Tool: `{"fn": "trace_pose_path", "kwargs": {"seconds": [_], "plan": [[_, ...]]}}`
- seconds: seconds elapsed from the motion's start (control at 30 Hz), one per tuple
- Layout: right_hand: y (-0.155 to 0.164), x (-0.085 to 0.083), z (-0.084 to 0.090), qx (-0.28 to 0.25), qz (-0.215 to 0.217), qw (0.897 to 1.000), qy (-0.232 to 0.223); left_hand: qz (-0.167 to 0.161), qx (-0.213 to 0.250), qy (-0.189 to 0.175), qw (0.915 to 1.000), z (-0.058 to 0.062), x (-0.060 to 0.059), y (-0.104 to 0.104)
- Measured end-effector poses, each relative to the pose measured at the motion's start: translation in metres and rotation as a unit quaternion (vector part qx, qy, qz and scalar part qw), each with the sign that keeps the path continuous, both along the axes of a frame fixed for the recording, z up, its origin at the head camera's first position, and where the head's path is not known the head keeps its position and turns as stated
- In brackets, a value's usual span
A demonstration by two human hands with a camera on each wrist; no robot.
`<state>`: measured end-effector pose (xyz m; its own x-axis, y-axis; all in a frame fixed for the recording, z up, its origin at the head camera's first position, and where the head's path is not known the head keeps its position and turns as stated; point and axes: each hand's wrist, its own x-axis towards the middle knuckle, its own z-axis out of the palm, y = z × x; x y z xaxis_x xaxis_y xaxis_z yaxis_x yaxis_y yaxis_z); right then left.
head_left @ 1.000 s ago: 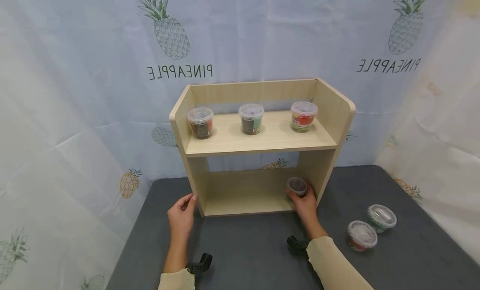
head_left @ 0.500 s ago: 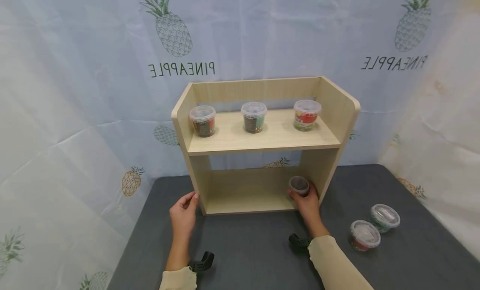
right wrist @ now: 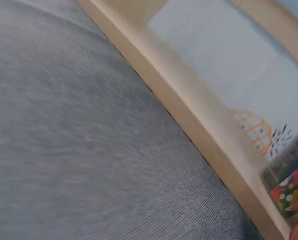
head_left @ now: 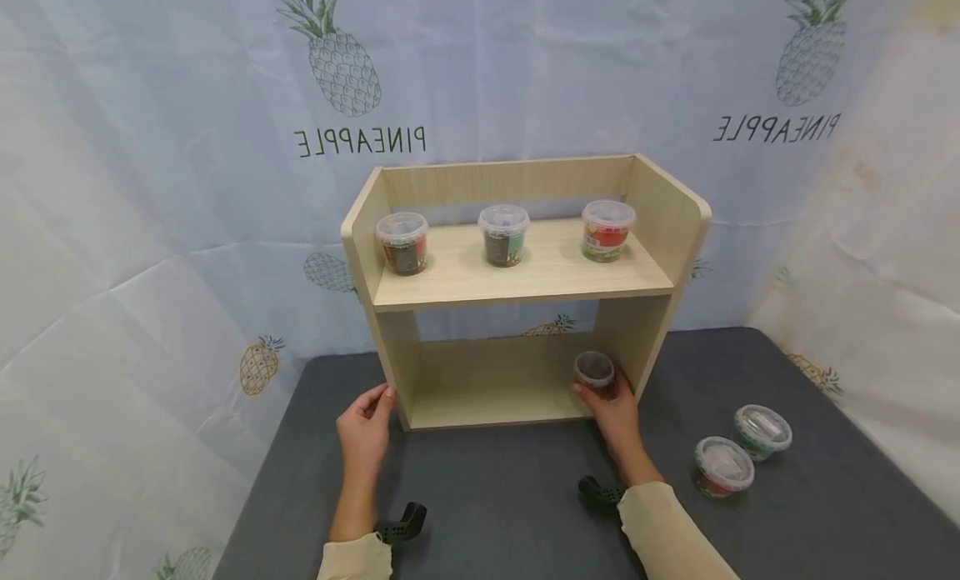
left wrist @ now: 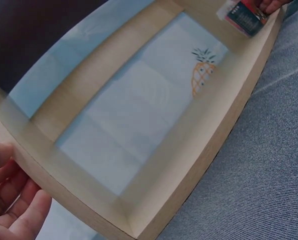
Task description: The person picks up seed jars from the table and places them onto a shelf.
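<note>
Grey tabletop (head_left: 487, 497) is supporting shelf (head_left: 517, 284); right hand (head_left: 617, 409) is gripping cup (head_left: 594, 369), left hand (head_left: 363, 430) fingers relaxed, touching shelf.

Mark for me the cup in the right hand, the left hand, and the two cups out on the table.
cup in the right hand (head_left: 594, 367), head view, on its lid.
left hand (head_left: 362, 434), head view, on its back.
nearer table cup (head_left: 723, 465), head view, on its lid.
farther table cup (head_left: 762, 431), head view, on its lid.
</note>
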<state>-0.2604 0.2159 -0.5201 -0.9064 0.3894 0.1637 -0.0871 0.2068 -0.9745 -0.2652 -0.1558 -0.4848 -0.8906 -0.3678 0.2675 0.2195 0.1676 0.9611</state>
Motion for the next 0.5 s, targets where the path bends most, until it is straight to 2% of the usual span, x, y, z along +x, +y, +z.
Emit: {"fn": "trace_pose_path", "kwargs": {"seconds": [0.17, 0.27, 0.33, 0.43, 0.5], "plan": [[-0.001, 0.026, 0.007, -0.016, 0.012, 0.999, -0.042, 0.002, -0.005, -0.004, 1.0000, -0.002, 0.000, 0.000], [-0.001, 0.047, 0.023, -0.031, 0.020, 0.997, -0.062, 0.003, -0.006, -0.003, 1.0000, -0.001, -0.001, -0.001], [0.001, 0.062, 0.037, -0.038, 0.024, 0.997, -0.059, 0.001, -0.003, -0.004, 1.0000, 0.000, -0.002, -0.001], [0.008, 0.083, 0.056, 0.002, 0.013, 0.999, -0.035, 0.001, 0.005, -0.003, 1.0000, 0.000, -0.002, 0.000], [0.017, 0.096, 0.063, 0.044, -0.010, 0.999, -0.015, 0.002, 0.009, -0.004, 0.9999, 0.000, -0.001, 0.000]]}}
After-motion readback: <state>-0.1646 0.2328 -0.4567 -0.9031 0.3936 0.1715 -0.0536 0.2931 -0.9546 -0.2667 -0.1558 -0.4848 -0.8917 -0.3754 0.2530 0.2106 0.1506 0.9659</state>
